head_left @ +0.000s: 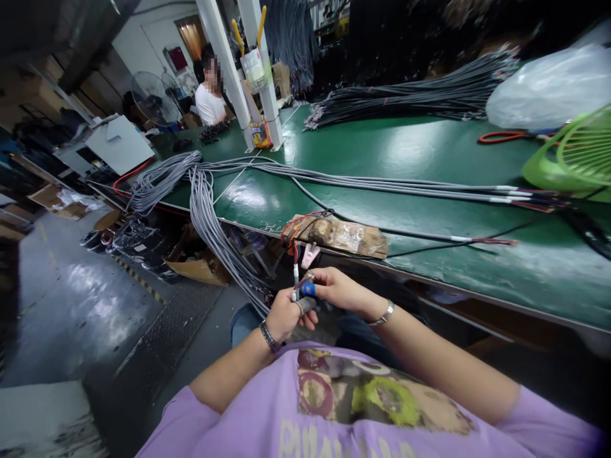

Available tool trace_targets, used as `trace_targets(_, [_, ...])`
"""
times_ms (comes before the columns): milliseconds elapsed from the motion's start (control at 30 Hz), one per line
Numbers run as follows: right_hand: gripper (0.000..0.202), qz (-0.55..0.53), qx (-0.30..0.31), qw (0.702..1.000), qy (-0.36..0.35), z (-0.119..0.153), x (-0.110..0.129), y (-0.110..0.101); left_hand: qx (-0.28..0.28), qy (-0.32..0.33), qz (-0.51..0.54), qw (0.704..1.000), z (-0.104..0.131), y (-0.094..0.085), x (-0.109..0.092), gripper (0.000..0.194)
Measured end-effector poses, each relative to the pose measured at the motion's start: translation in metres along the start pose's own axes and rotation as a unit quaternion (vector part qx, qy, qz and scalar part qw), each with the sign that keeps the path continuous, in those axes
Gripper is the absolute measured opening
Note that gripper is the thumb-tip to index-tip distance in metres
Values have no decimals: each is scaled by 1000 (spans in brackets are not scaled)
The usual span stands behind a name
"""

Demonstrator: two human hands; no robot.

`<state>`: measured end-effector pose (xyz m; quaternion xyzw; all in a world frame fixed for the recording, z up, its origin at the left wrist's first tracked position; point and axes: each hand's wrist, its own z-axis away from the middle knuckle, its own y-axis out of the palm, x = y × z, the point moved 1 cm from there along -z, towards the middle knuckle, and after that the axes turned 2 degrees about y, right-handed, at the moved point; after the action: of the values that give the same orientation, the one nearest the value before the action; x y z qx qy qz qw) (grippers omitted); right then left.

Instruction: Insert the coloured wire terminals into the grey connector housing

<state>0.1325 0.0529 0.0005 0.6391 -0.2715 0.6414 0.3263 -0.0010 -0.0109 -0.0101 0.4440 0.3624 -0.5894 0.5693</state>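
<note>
My left hand (283, 316) is closed around a grey cable (295, 295) just below the table edge. My right hand (344, 290) pinches thin wires (306, 278) at the cable's end, with blue tape (308, 289) around a digit. Its fingertips partly hide what they grip. Above the hands, a wooden block (353, 236) lies at the table edge, with red and black wires wound about its left end. A pale pink clip (310, 255) hangs there, beside a white-sleeved cable end (295, 272) with coloured wires.
Grey cables (210, 210) drape over the green table (405, 149) and down its edge. Black cables (410, 95), a plastic bag (548, 89) and a green fan (573, 156) lie behind and right. A person (210, 95) sits beyond a white post (224, 63).
</note>
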Motion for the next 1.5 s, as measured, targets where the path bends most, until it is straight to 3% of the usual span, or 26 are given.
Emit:
trace_targets(167, [33, -94, -76, 992, 30, 10, -10, -2, -86, 56, 88, 991, -1, -5, 1, 32])
trace_targets(267, [35, -142, -89, 985, 49, 16, -18, 3, -117, 84, 117, 983, -2, -6, 2, 32])
trace_targets(500, [26, -87, -201, 975, -47, 18, -28, 25, -102, 86, 102, 986, -4, -5, 10, 35])
trace_targets(733, [29, -86, -133, 987, -34, 6, -23, 21, -44, 43, 70, 996, -1, -4, 11, 43])
trace_targets(1167, [28, -193, -100, 976, 23, 5, -26, 27, -120, 77, 124, 982, 0, 0, 8, 39])
trace_targets(1367, [28, -163, -148, 975, 11, 6, -27, 23, -144, 90, 140, 975, -3, -4, 9, 38])
trace_targets(1500, [34, -247, -176, 952, 30, 2, -32, 12, -134, 99, 142, 976, -3, -6, 3, 36])
